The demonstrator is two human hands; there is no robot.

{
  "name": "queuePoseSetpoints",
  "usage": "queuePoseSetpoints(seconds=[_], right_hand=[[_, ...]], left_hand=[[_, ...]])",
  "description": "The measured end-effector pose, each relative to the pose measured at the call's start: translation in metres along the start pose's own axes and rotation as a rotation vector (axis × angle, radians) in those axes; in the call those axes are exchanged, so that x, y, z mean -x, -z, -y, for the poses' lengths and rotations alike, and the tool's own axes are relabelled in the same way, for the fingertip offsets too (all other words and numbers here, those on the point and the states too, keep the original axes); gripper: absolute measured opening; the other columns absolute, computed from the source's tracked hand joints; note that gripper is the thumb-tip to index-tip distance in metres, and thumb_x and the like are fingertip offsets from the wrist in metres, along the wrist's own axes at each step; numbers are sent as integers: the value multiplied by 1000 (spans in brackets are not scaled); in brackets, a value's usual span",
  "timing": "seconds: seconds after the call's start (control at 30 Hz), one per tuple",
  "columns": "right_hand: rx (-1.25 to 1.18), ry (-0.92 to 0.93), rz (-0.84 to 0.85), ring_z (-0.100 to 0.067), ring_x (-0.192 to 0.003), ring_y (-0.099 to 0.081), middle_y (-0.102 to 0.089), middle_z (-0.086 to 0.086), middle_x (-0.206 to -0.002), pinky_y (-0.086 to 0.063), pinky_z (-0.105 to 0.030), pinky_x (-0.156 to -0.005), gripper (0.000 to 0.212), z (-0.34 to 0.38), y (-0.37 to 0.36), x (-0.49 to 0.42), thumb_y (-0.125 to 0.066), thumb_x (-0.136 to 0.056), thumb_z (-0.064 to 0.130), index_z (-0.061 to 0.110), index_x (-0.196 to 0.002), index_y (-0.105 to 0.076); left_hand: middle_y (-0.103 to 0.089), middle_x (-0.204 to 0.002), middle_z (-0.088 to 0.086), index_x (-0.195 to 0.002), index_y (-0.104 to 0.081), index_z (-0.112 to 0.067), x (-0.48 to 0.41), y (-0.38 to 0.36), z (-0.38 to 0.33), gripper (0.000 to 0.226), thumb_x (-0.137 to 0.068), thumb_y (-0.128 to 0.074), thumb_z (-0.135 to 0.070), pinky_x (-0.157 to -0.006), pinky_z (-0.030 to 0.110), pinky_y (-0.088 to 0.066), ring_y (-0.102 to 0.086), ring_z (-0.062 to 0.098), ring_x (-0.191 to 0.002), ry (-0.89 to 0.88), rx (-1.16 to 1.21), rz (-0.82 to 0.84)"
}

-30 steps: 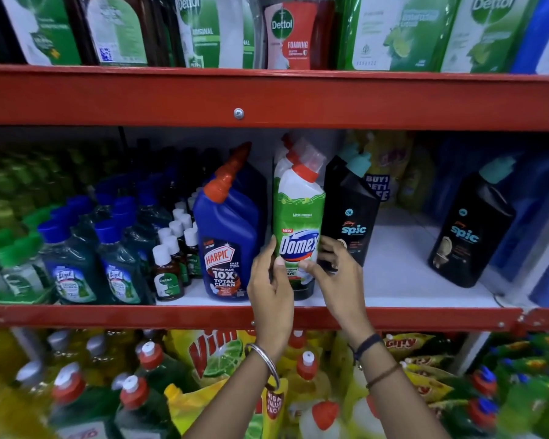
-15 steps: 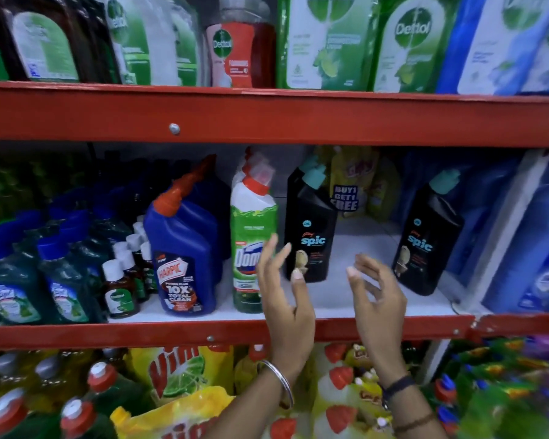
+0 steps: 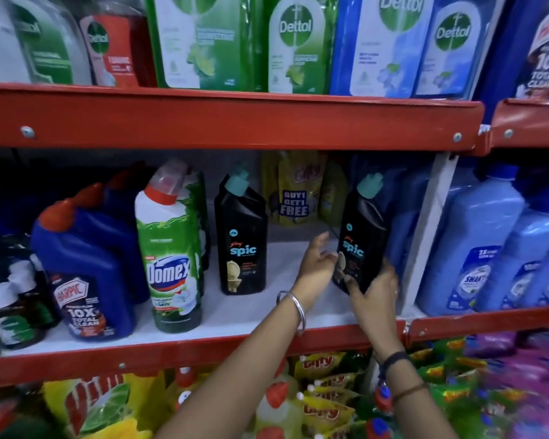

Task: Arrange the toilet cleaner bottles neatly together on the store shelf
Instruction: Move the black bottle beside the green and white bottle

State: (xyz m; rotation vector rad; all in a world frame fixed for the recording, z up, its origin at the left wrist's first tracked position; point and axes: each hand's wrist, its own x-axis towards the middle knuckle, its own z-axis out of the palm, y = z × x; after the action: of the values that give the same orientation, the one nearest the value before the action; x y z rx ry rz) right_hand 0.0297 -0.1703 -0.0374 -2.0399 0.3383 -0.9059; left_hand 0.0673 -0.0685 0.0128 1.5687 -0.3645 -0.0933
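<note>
Shelf: the white middle shelf [image 3: 251, 315], with its red front lip, carries the toilet cleaners. A bare stretch runs from centre out toward 3 o'clock.
Settled row: from 9 o'clock inward stand the blue Harpic bottle [image 3: 86, 274], the green Domex bottle [image 3: 171, 261] and an upright black Spic bottle [image 3: 241, 245], close beside one another, labels forward.
Stray bottle: the second Spic bottle [image 3: 360, 236] sits at 3 o'clock of the row, well apart from its twin, leaning left at the foot, hard by the white upright [image 3: 425, 236].
Right hand: the right hand [image 3: 374, 293] is wrapped round the stray bottle's lower body, thumb across the front, fingers behind.
Left hand: the left hand [image 3: 317, 258] is spread loose, fingertips at the bottle's left edge. Whether they press it or merely hover, I cannot tell.
Step in hand, as I judge: carrying the stray toward 9 o'clock to join its twin.
Doing it well: grip low and firm, steady the neck with the free hand, lift clear of the shelf rather than drag, and set it upright just beside the twin with the label facing out.
Hazard: the yellow refill pouches [image 3: 295, 188] at 12 o'clock behind, and the twin itself, could tip if knocked.
</note>
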Motion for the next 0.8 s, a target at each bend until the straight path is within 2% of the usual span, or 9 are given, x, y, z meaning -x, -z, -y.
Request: queuePoseSetpoints(seconds=[0.07,0.17,0.3,0.4,0.5,0.57,0.63,0.73,0.8], right_hand=[[12,12,8,-42,-121,-46,-50,-26,-126,-42,-50,-101,61,-2,1,-8,-66,-81,11,-1,-133,-37],[50,8,-41,-43,-119,-46,-50,-31,-125,-41,-47,-99,55,-2,3,-15,-63,-86,17,-4,-132,-40],[99,60,-88,-44,-115,-49,-53,-30,-122,-44,-48,-94,52,-1,5,-18,-63,-84,11,-3,-130,-43],[51,81,-64,-41,-112,-54,-58,-25,-120,-49,-48,-92,52,-2,7,-22,-67,-80,10,2,-127,-48],[-34,89,-19,-33,-108,-61,-65,-15,-117,-53,-46,-90,49,1,11,-21,-70,-78,14,12,-124,-53],[-123,89,1,-24,-105,-62,-66,-9,-116,-52,-36,-91,48,7,13,-16,-71,-79,13,14,-124,-53],[-203,96,25,-15,-101,-58,-64,-2,-109,-45,-20,-87,49,17,16,-8,-72,-79,10,10,-125,-54],[-319,100,63,-11,-99,-60,-64,3,-104,-46,-22,-87,46,32,16,4,-73,-78,11,15,-120,-57],[-399,110,109,-5,-98,-63,-66,9,-102,-49,-16,-85,42,39,12,11,-74,-77,10,22,-114,-56]], left_hand=[[-64,-114,-15,-144,-23,-8,-11,-5,-2,56,-93,-37,9,-52,0,-42,-58,-14,-75,22,-12,50],[-40,-145,9,-145,-22,-9,-24,-8,0,62,-89,-39,13,-51,2,-44,-50,6,-106,17,6,76],[-51,-127,17,-137,-36,-6,-34,-11,12,51,-90,-39,12,-57,4,-46,-55,-7,-78,-19,-45,74],[-50,-118,11,-132,-41,-4,-34,-9,17,44,-90,-43,10,-59,5,-49,-55,4,-83,-56,-60,27],[-56,-106,6,-117,-47,-11,-25,-2,20,34,-90,-46,9,-51,20,-54,-58,11,-62,-93,-26,-18],[-59,-91,1,-110,-47,-14,-13,5,19,31,-89,-49,9,-46,27,-53,-56,9,-50,-124,8,-65],[-59,-88,-2,-109,-48,-14,3,12,14,30,-88,-51,8,-46,24,-53,-57,5,-51,-154,6,-137],[-59,-102,-5,-118,-50,-13,29,25,6,34,-88,-55,3,-54,10,-51,-63,-8,-70,-231,-78,-255],[-62,-96,-11,-123,-50,-15,45,35,3,38,-88,-57,-2,-57,12,-53,-66,0,-76,-282,-151,-334]])
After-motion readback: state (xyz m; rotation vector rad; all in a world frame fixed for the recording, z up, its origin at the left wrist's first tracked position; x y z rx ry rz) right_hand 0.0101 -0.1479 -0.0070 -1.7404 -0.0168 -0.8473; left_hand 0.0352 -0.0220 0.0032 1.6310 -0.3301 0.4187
